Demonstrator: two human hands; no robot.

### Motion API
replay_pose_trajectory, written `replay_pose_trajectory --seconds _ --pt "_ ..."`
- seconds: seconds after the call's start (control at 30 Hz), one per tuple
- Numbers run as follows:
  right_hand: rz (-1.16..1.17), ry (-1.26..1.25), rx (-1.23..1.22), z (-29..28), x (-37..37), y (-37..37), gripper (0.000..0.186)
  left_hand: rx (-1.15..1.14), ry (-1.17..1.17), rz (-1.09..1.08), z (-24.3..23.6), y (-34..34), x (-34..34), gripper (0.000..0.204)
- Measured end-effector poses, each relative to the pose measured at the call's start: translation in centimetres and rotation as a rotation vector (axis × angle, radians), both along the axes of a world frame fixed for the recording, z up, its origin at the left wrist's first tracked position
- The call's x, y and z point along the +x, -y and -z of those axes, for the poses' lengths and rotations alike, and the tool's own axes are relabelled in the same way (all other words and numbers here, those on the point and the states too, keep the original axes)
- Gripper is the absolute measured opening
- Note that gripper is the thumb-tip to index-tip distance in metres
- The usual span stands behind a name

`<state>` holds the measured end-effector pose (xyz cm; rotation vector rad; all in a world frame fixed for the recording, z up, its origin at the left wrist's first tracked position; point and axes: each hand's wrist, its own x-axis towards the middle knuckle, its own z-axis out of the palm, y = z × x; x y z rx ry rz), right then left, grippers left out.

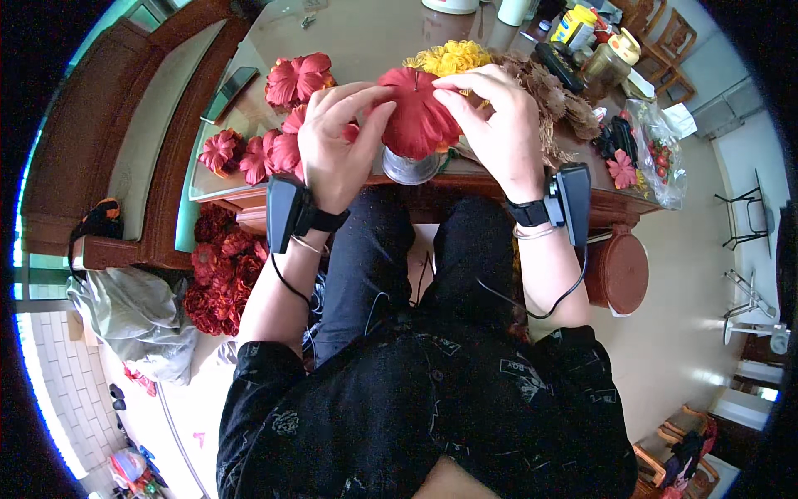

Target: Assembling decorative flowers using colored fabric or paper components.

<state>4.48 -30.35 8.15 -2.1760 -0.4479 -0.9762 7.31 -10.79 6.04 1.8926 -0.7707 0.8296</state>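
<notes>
My left hand (pixel 345 137) and my right hand (pixel 490 125) hold a large red fabric petal piece (pixel 411 121) between them, fingertips pinched at its upper left and upper right. A short dark wire or stem shows at the piece's top centre. Just below it, partly hidden, stands a silver metal cup (pixel 409 170) near the table's front edge. Red fabric flowers (pixel 299 79) lie to the left of my hands. Yellow frilly flowers (pixel 445 56) and brown dried-looking material (pixel 573 121) lie behind and right of them.
The glass-topped table (pixel 349 37) also bears jars (pixel 607 66), a plastic bag (pixel 665 166) and a phone (pixel 229 93). Red flower bunches (pixel 220 283) lie below at left, beside a wooden bench (pixel 158 141). A round brown container (pixel 619 266) stands under the table's right end, chairs farther right.
</notes>
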Motion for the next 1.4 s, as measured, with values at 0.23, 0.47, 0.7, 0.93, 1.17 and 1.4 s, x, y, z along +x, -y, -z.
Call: replay_pose_trajectory --seconds 0.23,0.47,0.7,0.93,1.17,1.4 --pt "-0.059 -0.137 0.022 0.4 1.8 -0.6 0.011 0.122 0.079 -0.014 -0.4 1.2 1.0 0.015" --pt "-0.137 -0.268 -0.028 -0.3 2.5 -0.1 0.010 0.174 0.202 0.015 0.2 1.2 1.9 0.014" --pt "-0.185 -0.329 -0.068 -0.9 3.0 0.5 0.012 0.273 0.357 0.003 0.1 1.2 1.9 0.016" --pt "-0.175 -0.332 0.009 -0.1 2.1 0.6 0.014 0.231 0.247 0.044 0.3 0.7 1.4 0.021" --pt "0.042 -0.383 0.140 4.5 0.2 2.8 0.016 0.057 0.011 0.006 1.3 -0.1 -0.7 0.023" --pt "0.358 -0.283 -0.436 11.2 -1.1 2.5 0.009 -0.065 -0.174 0.015 3.0 -1.1 -2.2 0.020"
